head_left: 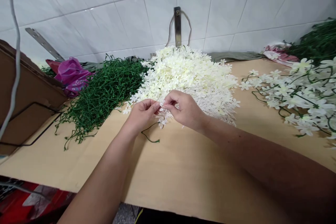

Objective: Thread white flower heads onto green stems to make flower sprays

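My left hand and my right hand meet at the front of a heap of white artificial flowers. Both pinch at a small white flower between their fingertips; its exact shape is partly covered by the fingers. Just below hangs a green plastic stem with a white blossom at its upper end. To the left of my left hand lies a tangled pile of green stems.
Stems bearing white flowers lie at the right, with more green stems behind. A purple plastic bag, a cardboard box and a black wire frame stand left. A metal bracket is on the tiled wall.
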`<state>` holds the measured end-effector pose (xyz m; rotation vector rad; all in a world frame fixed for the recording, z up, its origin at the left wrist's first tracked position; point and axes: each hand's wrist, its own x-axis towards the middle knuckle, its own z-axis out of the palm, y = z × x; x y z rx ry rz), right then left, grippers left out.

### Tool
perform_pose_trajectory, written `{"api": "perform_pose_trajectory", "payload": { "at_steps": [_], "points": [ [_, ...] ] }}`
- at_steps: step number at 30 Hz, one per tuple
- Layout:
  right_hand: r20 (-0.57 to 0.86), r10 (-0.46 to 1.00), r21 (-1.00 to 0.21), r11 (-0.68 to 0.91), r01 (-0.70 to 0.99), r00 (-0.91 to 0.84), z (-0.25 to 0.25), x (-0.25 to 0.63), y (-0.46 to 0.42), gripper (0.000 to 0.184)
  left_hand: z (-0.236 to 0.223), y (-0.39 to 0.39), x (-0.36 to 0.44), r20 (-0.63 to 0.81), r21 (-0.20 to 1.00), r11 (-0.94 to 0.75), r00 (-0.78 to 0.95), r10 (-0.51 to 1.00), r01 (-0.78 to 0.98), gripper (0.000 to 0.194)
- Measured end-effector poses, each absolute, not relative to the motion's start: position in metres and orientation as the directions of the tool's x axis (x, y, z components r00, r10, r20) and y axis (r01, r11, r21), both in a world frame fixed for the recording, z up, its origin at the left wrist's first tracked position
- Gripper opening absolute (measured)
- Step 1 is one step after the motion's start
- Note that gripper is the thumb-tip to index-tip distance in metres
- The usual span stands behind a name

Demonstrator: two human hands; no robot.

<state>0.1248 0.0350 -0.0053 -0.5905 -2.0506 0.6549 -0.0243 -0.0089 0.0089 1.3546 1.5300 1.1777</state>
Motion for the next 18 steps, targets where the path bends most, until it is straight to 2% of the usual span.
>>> {"api": "perform_pose_trajectory", "payload": {
  "at_steps": [2,4,6,8,11,15,18],
  "points": [
    [0.583,0.642,-0.678,0.722,0.137,-0.499,-0.005,0.123,0.034,0.006,0.018,-0.022,-0.031,0.186,0.875,-0.093,-0.154,0.97,0.474,0.017],
    [0.526,0.685,-0.757,0.647,0.089,-0.504,-0.003,0.121,0.032,0.006,0.023,-0.041,-0.038,0.244,0.758,-0.126,-0.1,0.965,0.64,0.015],
    [0.413,0.738,-0.871,0.491,0.005,-0.534,0.0,0.119,0.03,0.008,0.02,-0.06,-0.041,0.211,0.628,-0.127,-0.011,0.977,0.767,0.013],
    [0.26,0.745,-0.96,0.27,-0.079,-0.614,0.001,0.116,0.026,0.012,0.012,-0.074,-0.04,0.128,0.521,-0.155,0.103,0.986,0.839,0.013],
    [0.104,0.673,-0.994,0.04,-0.104,-0.733,-0.005,0.113,0.022,0.014,-0.003,-0.08,-0.033,0.08,0.357,-0.187,0.169,0.982,0.915,0.008],
    [0.046,0.692,-0.999,0.024,-0.041,-0.721,-0.026,0.108,0.024,0.015,-0.007,-0.072,-0.028,0.065,0.19,-0.134,0.124,0.99,0.973,0.011],
    [-0.002,0.744,-0.999,-0.034,-0.036,-0.668,-0.04,0.107,0.031,0.018,-0.003,-0.069,-0.035,0.076,0.165,-0.079,0.067,0.995,0.983,0.012]
  ]
}}
